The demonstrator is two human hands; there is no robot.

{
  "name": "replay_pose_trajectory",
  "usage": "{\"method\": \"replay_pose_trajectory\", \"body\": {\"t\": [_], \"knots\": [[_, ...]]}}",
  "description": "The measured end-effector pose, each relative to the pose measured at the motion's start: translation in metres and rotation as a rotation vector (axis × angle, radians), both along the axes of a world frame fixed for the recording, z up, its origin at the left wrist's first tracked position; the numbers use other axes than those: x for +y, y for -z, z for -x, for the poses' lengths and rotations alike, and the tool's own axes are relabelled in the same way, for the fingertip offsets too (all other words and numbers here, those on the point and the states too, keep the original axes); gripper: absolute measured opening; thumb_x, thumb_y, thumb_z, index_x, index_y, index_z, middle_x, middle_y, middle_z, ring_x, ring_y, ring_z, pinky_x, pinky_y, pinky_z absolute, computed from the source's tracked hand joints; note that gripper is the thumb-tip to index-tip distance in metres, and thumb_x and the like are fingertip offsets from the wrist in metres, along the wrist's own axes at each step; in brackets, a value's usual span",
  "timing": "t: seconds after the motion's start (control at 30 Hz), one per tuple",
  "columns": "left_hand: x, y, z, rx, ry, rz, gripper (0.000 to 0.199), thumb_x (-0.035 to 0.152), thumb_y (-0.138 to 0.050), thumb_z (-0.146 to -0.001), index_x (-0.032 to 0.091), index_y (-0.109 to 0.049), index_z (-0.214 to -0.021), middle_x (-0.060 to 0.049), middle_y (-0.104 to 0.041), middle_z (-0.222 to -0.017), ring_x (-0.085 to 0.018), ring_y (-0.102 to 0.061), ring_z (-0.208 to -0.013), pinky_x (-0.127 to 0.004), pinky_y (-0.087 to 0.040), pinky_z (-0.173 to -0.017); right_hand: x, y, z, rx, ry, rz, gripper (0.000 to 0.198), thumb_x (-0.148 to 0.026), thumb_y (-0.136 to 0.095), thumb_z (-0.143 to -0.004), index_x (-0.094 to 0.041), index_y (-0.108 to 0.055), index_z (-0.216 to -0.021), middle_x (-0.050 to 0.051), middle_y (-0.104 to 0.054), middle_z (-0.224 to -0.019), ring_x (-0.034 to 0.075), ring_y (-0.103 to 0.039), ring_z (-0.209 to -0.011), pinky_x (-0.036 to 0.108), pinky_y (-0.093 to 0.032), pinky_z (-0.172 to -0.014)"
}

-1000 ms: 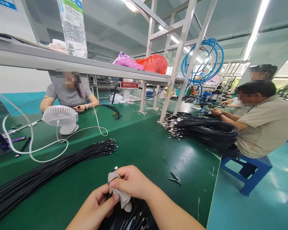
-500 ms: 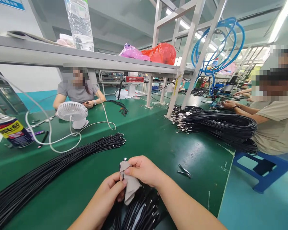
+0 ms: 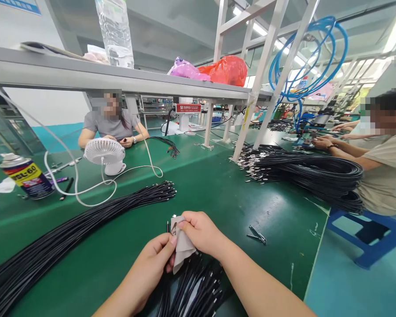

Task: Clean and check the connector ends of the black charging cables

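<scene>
A light grey cloth (image 3: 184, 247) is folded around the end of a black cable (image 3: 168, 226) at the middle front. My right hand (image 3: 199, 231) pinches the cloth from above, thumb against its upper part. Close beside it, my left hand (image 3: 158, 254) is closed on the cable just below, its fingertips touching the cloth. A small metal tip sticks out above the cloth; the rest of that end is covered. Under both hands lies a bundle of black cables (image 3: 201, 286) with metal ends. Another long cable bundle (image 3: 95, 229) stretches across the left.
Short black pieces (image 3: 257, 235) lie on the green table (image 3: 224, 207). A white fan (image 3: 104, 152), its cord and a spray can (image 3: 28, 176) stand left. Coiled cables (image 3: 303, 171) lie right, beside a seated person (image 3: 383, 167). Another person (image 3: 110, 125) sits opposite, below a shelf (image 3: 145, 81).
The view has shifted slightly left, so the surroundings appear further right. Both hands stay closed on the cloth and cable, with the cloth shifted a little and the cable's black part showing more.
</scene>
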State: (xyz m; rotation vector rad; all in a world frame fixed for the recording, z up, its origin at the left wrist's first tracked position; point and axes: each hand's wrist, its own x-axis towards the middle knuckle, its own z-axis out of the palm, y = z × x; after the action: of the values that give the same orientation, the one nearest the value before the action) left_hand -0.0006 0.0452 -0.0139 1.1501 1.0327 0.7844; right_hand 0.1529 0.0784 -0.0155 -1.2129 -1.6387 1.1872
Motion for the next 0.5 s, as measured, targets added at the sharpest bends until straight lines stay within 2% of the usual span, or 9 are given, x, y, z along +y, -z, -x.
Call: {"method": "replay_pose_trajectory", "body": {"t": [0.13,0.23,0.33,0.5], "knots": [[0.001,0.0,-0.001,0.055,0.001,-0.028,0.05,0.065,-0.065,-0.068,0.018,-0.053,-0.057,0.004,-0.048,-0.05,-0.01,-0.037,-0.049,-0.024,-0.029,-0.05,-0.001,0.002,0.003,-0.232,0.062,-0.323,0.03,-0.016,-0.046,-0.083,-0.02,-0.033,-0.057,-0.004,-0.041,-0.056,0.01,-0.037,-0.054,0.023,-0.028,-0.053],[0.002,-0.001,-0.002,0.098,0.009,-0.046,0.05,0.065,-0.064,-0.068,0.018,-0.054,-0.057,0.003,-0.051,-0.05,-0.01,-0.038,-0.047,-0.025,-0.029,-0.051,-0.001,0.006,0.003,-0.37,0.071,-0.486,0.023,-0.01,-0.042,-0.083,-0.02,-0.038,-0.063,-0.002,-0.047,-0.063,0.011,-0.041,-0.058,0.024,-0.03,-0.056],[0.002,-0.002,-0.002,0.111,0.01,-0.049,0.051,0.065,-0.062,-0.07,0.017,-0.053,-0.054,0.002,-0.052,-0.049,-0.009,-0.037,-0.046,-0.025,-0.028,-0.051,-0.001,0.009,0.003,-0.582,0.077,-0.553,0.016,-0.009,-0.043,-0.083,-0.019,-0.046,-0.071,0.001,-0.053,-0.069,0.013,-0.044,-0.059,0.025,-0.032,-0.056],[0.004,0.003,0.0,0.08,0.003,-0.028,0.049,0.064,-0.061,-0.071,0.017,-0.055,-0.057,0.003,-0.05,-0.048,-0.009,-0.036,-0.045,-0.025,-0.026,-0.05,-0.004,0.01,0.009,-0.84,0.087,-0.563,0.005,-0.012,-0.052,-0.08,-0.018,-0.052,-0.08,0.005,-0.06,-0.075,0.017,-0.055,-0.064,0.027,-0.039,-0.059]]}}
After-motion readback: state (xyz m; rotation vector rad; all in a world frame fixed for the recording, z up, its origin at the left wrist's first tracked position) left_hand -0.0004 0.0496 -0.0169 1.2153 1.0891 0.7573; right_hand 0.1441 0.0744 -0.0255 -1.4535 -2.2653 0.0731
